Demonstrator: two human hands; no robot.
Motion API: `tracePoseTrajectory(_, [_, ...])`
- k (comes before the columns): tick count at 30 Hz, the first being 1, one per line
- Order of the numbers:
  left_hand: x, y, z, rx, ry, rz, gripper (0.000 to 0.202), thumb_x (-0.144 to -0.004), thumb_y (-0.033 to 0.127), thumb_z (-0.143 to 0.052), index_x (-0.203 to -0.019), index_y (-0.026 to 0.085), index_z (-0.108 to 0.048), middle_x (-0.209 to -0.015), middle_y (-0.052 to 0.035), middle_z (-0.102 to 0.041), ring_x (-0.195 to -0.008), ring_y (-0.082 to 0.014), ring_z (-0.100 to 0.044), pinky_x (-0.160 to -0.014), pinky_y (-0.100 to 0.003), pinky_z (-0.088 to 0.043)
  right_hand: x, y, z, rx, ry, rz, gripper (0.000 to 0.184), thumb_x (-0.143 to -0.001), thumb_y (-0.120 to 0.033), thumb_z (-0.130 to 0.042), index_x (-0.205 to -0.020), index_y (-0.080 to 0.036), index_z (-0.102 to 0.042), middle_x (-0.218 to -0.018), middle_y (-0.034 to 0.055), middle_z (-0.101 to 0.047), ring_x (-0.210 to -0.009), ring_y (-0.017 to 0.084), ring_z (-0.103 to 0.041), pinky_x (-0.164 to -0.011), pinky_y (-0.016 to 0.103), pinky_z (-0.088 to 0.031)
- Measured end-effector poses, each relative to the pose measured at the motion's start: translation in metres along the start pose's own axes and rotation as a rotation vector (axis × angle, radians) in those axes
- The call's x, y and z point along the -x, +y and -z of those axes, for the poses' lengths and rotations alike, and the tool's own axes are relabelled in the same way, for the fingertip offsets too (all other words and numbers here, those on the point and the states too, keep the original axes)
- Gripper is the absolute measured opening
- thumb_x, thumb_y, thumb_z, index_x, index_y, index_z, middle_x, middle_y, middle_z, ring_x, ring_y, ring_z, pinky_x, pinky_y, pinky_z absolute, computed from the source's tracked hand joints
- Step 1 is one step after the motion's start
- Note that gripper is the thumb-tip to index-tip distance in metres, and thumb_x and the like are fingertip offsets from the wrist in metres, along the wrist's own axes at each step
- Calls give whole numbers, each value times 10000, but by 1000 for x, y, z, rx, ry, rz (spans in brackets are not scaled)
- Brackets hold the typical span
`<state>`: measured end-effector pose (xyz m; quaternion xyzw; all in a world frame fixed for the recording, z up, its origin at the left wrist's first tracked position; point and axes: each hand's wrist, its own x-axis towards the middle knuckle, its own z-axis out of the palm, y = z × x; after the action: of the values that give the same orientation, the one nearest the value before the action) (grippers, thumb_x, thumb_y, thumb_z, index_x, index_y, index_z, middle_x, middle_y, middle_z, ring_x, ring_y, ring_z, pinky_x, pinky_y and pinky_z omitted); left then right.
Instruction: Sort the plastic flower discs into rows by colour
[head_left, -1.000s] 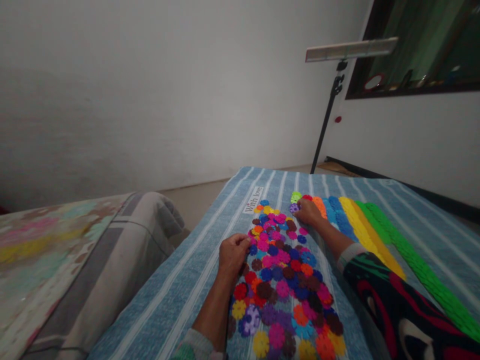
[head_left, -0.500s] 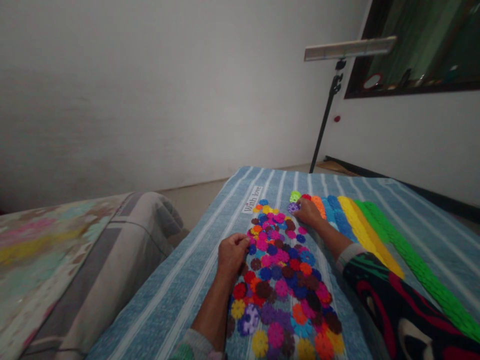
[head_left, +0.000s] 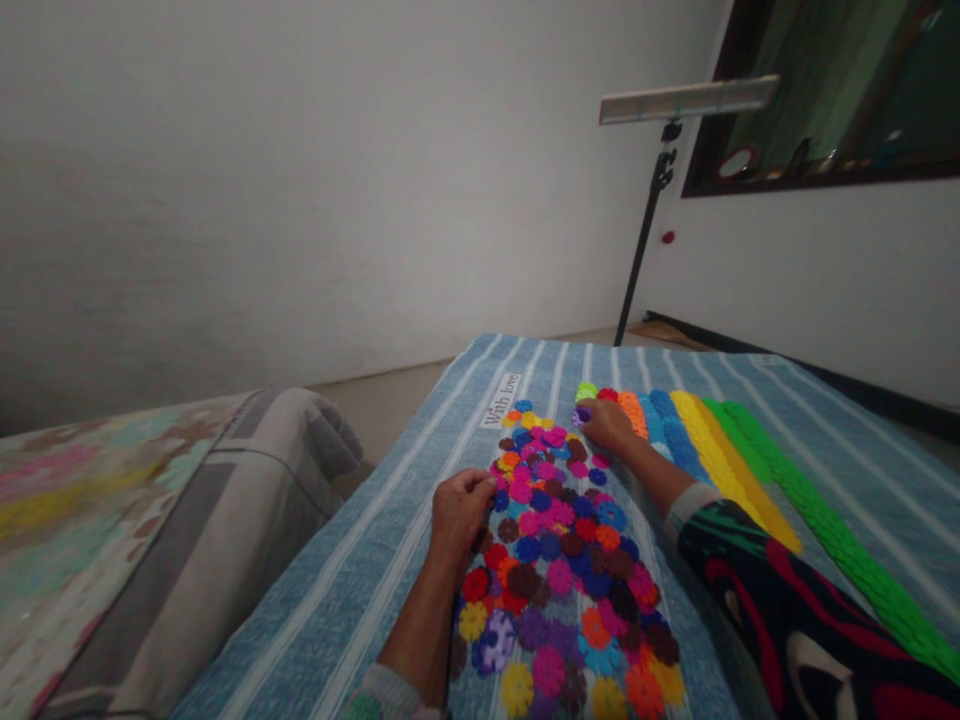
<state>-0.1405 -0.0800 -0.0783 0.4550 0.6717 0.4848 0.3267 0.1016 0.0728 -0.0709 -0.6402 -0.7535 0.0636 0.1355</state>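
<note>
Many flower-shaped plastic discs [head_left: 559, 577] in mixed colours lie spread over a blue-and-white striped cloth [head_left: 360, 600]. At the left edge of the spread, my left hand [head_left: 460, 510] rests with its fingers bent together; what they hold, if anything, is hidden. My right hand [head_left: 609, 425] reaches to the far end and pinches a purple disc [head_left: 581, 414], just below a lime-green disc [head_left: 586, 392]. Sorted rows stand to the right, among them an orange row [head_left: 634, 412], a blue row [head_left: 682, 440], a yellow row [head_left: 720, 460] and a long green row [head_left: 855, 555].
A "With love" print [head_left: 501, 398] marks the cloth's far left. Beyond the far edge stands a black pole [head_left: 637, 245] with a flat light bar [head_left: 690, 100]. To the left is a grey-covered surface [head_left: 262, 500] with a patterned cloth [head_left: 90, 500].
At my right fingertips, a darker purple disc now shows where a paler purple one showed before. My left hand has barely moved. The whole view has shifted slightly.
</note>
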Motion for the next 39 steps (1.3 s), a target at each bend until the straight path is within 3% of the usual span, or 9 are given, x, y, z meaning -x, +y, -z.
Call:
tracePoseTrajectory(4, [-1, -1, -1, -4, 1, -9, 236, -615, 376, -599, -670, 174, -709, -576, -4, -640, -569, -152, -570, -559, -259, -429, -1, -2, 1, 16, -33, 10, 317, -856, -139, -540, -1099, -204, -733, -1095, 109, -704, -1082, 248, -639, -811, 271, -434])
tracePoseTrajectory(13, [0, -3, -1, -4, 15, 3, 229, -615, 382, -608, -671, 185, -711, -586, -4, -649, -572, -153, -578, -543, -251, -427, 2, 2, 4, 44, -51, 8, 397, -888, -130, -498, -1223, -235, -681, -1182, 98, -682, -1129, 239, -619, -864, 267, -430])
tracePoseTrajectory(20, [-4, -5, -1, 9, 10, 3, 223, -594, 367, -619, -674, 182, -716, -571, -1, -647, -575, -157, -579, -570, -259, -447, 14, -7, 7, 86, -39, -16, 582, -874, -71, -482, -1444, -188, -458, -1218, 142, -657, -1129, 256, -623, -870, 309, -455])
tracePoseTrajectory(27, [-6, -5, 2, 2, 13, -23, 240, -607, 395, -621, -669, 184, -719, -558, -14, -648, -568, -172, -584, -527, -262, -431, 52, -24, 18, 116, -38, 71, 332, -959, -310, -523, -1275, -212, -555, -1192, 104, -674, -1112, 244, -629, -841, 300, -465])
tracePoseTrajectory(34, [-8, 0, 2, -21, 10, -15, 252, -572, 407, -613, -649, 187, -711, -549, -17, -641, -551, -170, -564, -522, -268, -424, 104, -21, 37, 189, -26, 125, 289, -951, -150, -427, -1158, -166, -629, -1159, 131, -663, -1025, 245, -643, -808, 311, -443])
tracePoseTrajectory(39, [-9, 0, 2, -14, 7, -16, 268, -560, 419, -614, -654, 187, -707, -552, -14, -635, -550, -166, -550, -526, -270, -419, 146, -11, 40, 209, -53, 138, 271, -973, -194, -428, -1141, -184, -641, -1099, 112, -674, -946, 218, -655, -750, 286, -420])
